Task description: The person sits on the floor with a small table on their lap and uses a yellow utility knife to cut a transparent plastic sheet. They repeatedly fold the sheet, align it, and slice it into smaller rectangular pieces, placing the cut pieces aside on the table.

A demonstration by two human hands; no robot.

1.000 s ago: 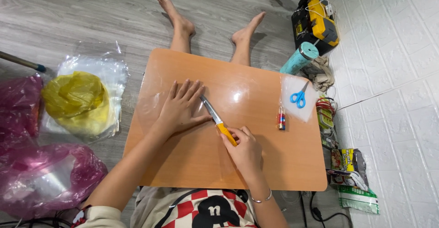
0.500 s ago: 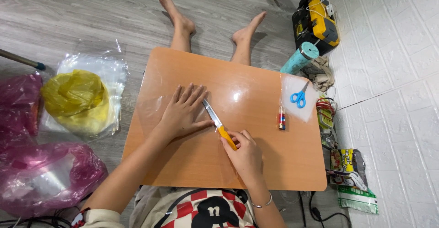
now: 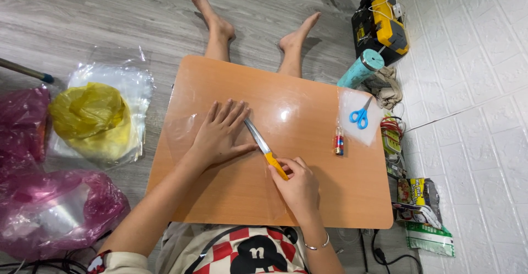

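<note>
Orange tabletop (image 3: pixel 231 76) on grey plank floor (image 3: pixel 110 15), white wall right. Knife (image 3: pixel 265 148): lies diagonal, blade pointing up-left. Right hand (image 3: pixel 297 183) grips its yellow handle; left hand (image 3: pixel 217 134) flat, fingers spread.

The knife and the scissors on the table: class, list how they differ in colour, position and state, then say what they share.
The knife has an orange handle; the scissors have blue handles. The knife lies near the table's middle, gripped by the right hand beside the flat left hand; the scissors lie untouched near the right edge on a clear plastic piece. Both are cutting tools resting on the table.
</note>
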